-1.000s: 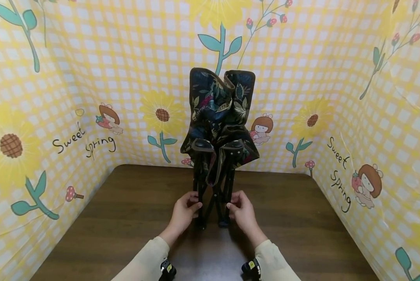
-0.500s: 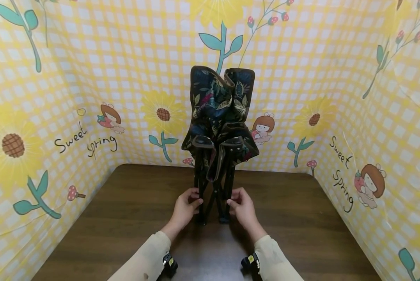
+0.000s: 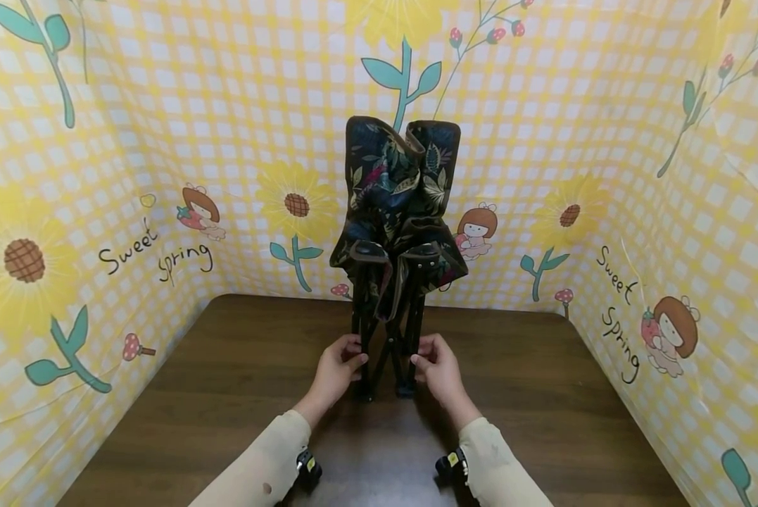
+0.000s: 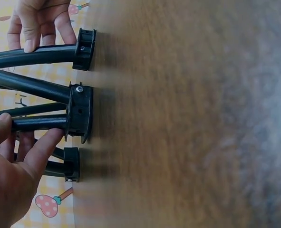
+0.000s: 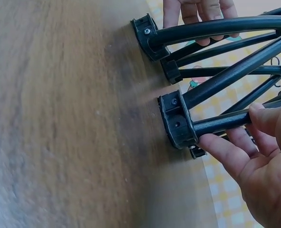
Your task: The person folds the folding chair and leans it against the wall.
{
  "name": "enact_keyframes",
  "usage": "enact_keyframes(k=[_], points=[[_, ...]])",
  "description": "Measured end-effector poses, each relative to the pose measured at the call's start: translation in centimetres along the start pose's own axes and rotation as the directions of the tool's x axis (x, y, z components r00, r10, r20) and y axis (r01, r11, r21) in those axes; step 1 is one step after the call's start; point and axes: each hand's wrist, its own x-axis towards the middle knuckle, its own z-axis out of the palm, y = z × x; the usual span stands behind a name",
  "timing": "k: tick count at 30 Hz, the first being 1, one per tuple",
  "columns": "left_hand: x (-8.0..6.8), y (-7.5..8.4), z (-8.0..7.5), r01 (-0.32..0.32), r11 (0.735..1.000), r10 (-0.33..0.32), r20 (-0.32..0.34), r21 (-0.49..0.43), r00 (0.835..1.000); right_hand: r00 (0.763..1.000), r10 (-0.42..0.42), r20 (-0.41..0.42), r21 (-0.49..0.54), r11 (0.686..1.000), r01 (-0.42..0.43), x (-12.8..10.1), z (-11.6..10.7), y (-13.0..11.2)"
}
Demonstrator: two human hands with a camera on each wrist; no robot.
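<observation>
A folding camp chair (image 3: 388, 190) stands upright and gathered together at the middle of the table. Its dark fabric carries a leaf and flower print, and its black tube legs (image 3: 389, 341) cross low down. My left hand (image 3: 333, 373) pinches a left leg between thumb and fingers, just above its plastic foot (image 4: 81, 111). On the other side, my right hand (image 3: 440, 372) grips a right leg in the same way, near another foot (image 5: 176, 118). The feet are at the tabletop; whether all of them touch it I cannot tell. The seat hangs in folds between the legs.
The brown wooden table (image 3: 226, 422) reaches back to a yellow checked cloth wall (image 3: 258, 105) with sunflowers and cartoon figures. Cloth walls also rise along both sides. A small black camera is strapped at each wrist.
The chair and both hands have shifted slightly away from me, higher in the head view. Both hands keep their hold on the legs, and the chair remains folded.
</observation>
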Motion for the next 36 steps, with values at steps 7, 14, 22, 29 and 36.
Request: enact_keyframes(k=[7,14,22,29,36], points=[[0.5,-0.1,0.1,0.015,1.000,-0.015,0.000,-0.017,1.000,1.000,-0.025,-0.014,-0.008,1.000,0.024,-0.1,-0.1,-0.8],[0.5,0.8,0.0,0.005,1.000,-0.004,0.035,-0.029,0.999,1.000,0.003,0.011,0.014,1.000,-0.003,0.4,-0.2,-0.5],[1.3,0.1,-0.1,-0.008,1.000,0.008,0.008,-0.023,1.000,1.000,-0.004,0.002,0.020,1.000,0.004,1.9,-0.3,1.6],[1.9,-0.3,-0.1,0.015,1.000,-0.015,-0.003,-0.008,1.000,1.000,-0.005,-0.013,0.008,1.000,0.006,2.9,-0.3,2.7],[2.4,-0.4,-0.1,0.010,1.000,-0.010,-0.001,0.002,1.000,1.000,-0.012,-0.023,0.017,1.000,0.012,3.3,-0.2,2.7]])
